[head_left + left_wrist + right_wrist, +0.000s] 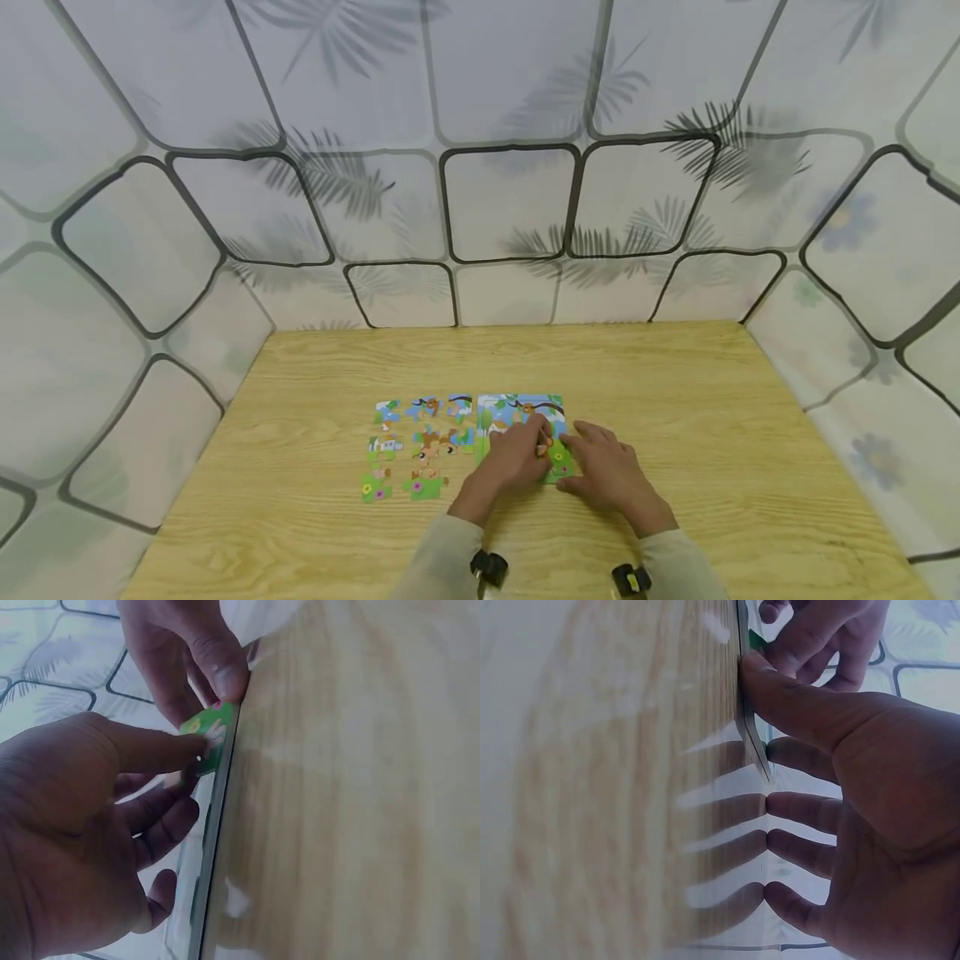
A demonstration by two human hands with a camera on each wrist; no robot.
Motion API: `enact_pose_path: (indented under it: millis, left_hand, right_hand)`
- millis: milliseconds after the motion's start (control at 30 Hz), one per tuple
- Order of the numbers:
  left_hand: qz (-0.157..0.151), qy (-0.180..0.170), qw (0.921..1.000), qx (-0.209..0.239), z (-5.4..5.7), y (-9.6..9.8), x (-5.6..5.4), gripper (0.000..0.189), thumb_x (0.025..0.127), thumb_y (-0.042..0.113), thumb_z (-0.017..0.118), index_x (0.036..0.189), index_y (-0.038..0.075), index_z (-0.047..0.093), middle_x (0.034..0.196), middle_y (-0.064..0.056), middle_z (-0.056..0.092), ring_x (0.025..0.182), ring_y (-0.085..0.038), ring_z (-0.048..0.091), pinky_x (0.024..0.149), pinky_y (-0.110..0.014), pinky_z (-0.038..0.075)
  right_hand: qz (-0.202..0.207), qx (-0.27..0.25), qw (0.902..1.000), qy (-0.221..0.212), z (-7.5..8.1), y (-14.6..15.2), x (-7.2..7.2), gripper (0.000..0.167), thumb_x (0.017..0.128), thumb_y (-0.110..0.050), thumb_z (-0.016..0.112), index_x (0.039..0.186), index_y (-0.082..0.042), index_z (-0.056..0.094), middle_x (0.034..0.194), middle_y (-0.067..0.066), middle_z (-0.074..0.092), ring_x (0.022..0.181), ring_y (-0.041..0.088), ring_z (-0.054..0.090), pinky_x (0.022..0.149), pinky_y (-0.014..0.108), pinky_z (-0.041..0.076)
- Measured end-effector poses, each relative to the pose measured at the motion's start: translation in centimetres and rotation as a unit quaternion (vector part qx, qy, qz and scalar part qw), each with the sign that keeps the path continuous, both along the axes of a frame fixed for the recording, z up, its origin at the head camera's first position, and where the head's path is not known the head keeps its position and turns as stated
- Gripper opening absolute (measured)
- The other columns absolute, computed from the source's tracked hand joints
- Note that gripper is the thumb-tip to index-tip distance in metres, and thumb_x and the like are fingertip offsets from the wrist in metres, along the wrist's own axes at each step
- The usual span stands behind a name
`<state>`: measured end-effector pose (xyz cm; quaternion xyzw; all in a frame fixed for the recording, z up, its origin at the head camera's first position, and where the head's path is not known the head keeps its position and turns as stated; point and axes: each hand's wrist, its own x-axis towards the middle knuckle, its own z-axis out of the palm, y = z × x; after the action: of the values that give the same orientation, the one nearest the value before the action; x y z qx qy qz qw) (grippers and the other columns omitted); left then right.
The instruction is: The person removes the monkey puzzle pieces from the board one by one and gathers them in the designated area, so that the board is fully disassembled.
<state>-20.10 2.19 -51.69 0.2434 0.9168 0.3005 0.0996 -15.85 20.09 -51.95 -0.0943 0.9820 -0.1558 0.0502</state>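
A cartoon jigsaw board (557,406) lies on the wooden table with both hands over its right part. Between thumb and fingers, my left hand (517,457) pinches a green puzzle piece (212,720), tilted close over the board's near edge. The fingers of that hand hide much of the piece in the head view. My right hand (609,471) rests at the board's right side, fingers spread with their tips on the table. Its thumb (761,664) touches the board's corner, as the right wrist view shows.
Several loose puzzle pieces (426,490) lie in rough rows left of the board, some touching. Patterned fabric walls (510,204) surround the wooden table (300,400) at the back and sides. Both wrists wear small black cameras (489,568).
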Motion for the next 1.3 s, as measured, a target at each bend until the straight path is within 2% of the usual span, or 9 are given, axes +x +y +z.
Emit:
enact_pose_path:
  millis: [200, 267, 333, 467, 667, 967, 1167, 1267, 1300]
  left_hand:
    - [0.018, -0.004, 0.9992, 0.036, 0.2, -1.3, 0.6, 0.021, 0.088, 0.016, 0.057, 0.109, 0.019, 0.052, 0.091, 0.008, 0.065, 0.079, -0.006, 0.057, 0.087, -0.05, 0.037]
    - [0.02, -0.007, 0.9988, 0.045, 0.4, -2.0, 0.7, 0.02, 0.09, 0.016, 0.056, 0.109, 0.018, 0.053, 0.091, 0.007, 0.063, 0.076, -0.006, 0.054, 0.086, -0.047, 0.04]
    - [0.022, -0.008, 0.9981, 0.056, 0.5, -2.8, 0.8, 0.02, 0.09, 0.016, 0.057, 0.11, 0.016, 0.054, 0.092, 0.005, 0.061, 0.074, -0.006, 0.053, 0.079, -0.038, 0.045]
    - [0.026, -0.03, 0.9962, 0.078, 0.8, -4.7, 0.8, 0.017, 0.092, 0.014, 0.057, 0.109, 0.015, 0.053, 0.094, 0.001, 0.06, 0.068, -0.007, 0.051, 0.061, -0.024, 0.043]
    - [0.019, -0.057, 0.9951, 0.079, 1.0, -8.0, 0.7, 0.013, 0.092, 0.015, 0.058, 0.105, 0.015, 0.054, 0.091, 0.002, 0.06, 0.059, -0.008, 0.046, 0.055, -0.023, 0.039]
    - [0.028, -0.081, 0.9937, 0.072, 1.2, -12.3, 0.8, 0.013, 0.088, 0.009, 0.064, 0.098, 0.01, 0.056, 0.087, 0.0, 0.062, 0.068, -0.01, 0.053, 0.061, -0.026, 0.043]
    - [0.049, -0.078, 0.9941, 0.057, 0.9, -12.9, 1.0, 0.015, 0.086, 0.011, 0.069, 0.097, 0.012, 0.059, 0.086, 0.003, 0.061, 0.076, -0.01, 0.054, 0.068, -0.026, 0.043]
    - [0.06, -0.075, 0.9946, 0.04, 0.6, -12.8, 1.1, 0.016, 0.085, 0.012, 0.07, 0.097, 0.012, 0.061, 0.087, 0.004, 0.062, 0.077, -0.011, 0.054, 0.072, -0.032, 0.045]
    - [0.063, -0.072, 0.9948, 0.033, 0.6, -12.8, 1.1, 0.016, 0.084, 0.013, 0.071, 0.097, 0.013, 0.062, 0.087, 0.004, 0.062, 0.078, -0.011, 0.054, 0.078, -0.038, 0.046]
  right_hand:
    - [-0.002, -0.004, 1.0, 0.001, 0.1, 0.0, 0.0, 0.068, 0.077, -0.046, 0.077, 0.134, -0.017, 0.057, 0.147, 0.015, 0.043, 0.134, 0.04, 0.041, 0.096, 0.066, 0.038]
    - [-0.004, -0.005, 1.0, -0.002, 0.1, 0.1, 0.0, 0.068, 0.077, -0.046, 0.077, 0.135, -0.017, 0.057, 0.148, 0.015, 0.043, 0.134, 0.04, 0.04, 0.097, 0.066, 0.037]
    - [-0.003, -0.005, 1.0, -0.002, 0.2, 0.1, 0.1, 0.068, 0.077, -0.046, 0.077, 0.135, -0.017, 0.056, 0.148, 0.016, 0.043, 0.134, 0.04, 0.04, 0.097, 0.067, 0.036]
    - [-0.001, -0.013, 0.9999, -0.005, 0.2, 0.1, 0.2, 0.069, 0.077, -0.046, 0.077, 0.136, -0.016, 0.055, 0.149, 0.016, 0.042, 0.135, 0.041, 0.039, 0.098, 0.067, 0.035]
    - [0.009, -0.01, 0.9999, -0.006, 0.3, 0.2, 0.3, 0.069, 0.08, -0.045, 0.075, 0.138, -0.015, 0.053, 0.149, 0.017, 0.04, 0.135, 0.041, 0.039, 0.099, 0.066, 0.035]
    - [0.014, -0.008, 0.9999, -0.003, 0.5, 0.2, 0.3, 0.068, 0.082, -0.044, 0.074, 0.139, -0.014, 0.052, 0.149, 0.017, 0.04, 0.135, 0.041, 0.039, 0.098, 0.066, 0.035]
    - [0.013, -0.005, 0.9999, -0.005, 0.3, 0.1, 0.3, 0.068, 0.082, -0.044, 0.074, 0.139, -0.015, 0.051, 0.15, 0.017, 0.039, 0.135, 0.041, 0.038, 0.099, 0.066, 0.035]
    - [0.013, -0.005, 0.9999, -0.006, 0.2, 0.1, 0.2, 0.067, 0.082, -0.044, 0.074, 0.138, -0.015, 0.052, 0.15, 0.017, 0.039, 0.136, 0.041, 0.038, 0.098, 0.066, 0.035]
    - [0.011, -0.006, 0.9999, -0.008, 0.2, 0.0, 0.2, 0.068, 0.082, -0.044, 0.074, 0.139, -0.015, 0.051, 0.15, 0.016, 0.039, 0.136, 0.041, 0.038, 0.099, 0.066, 0.035]
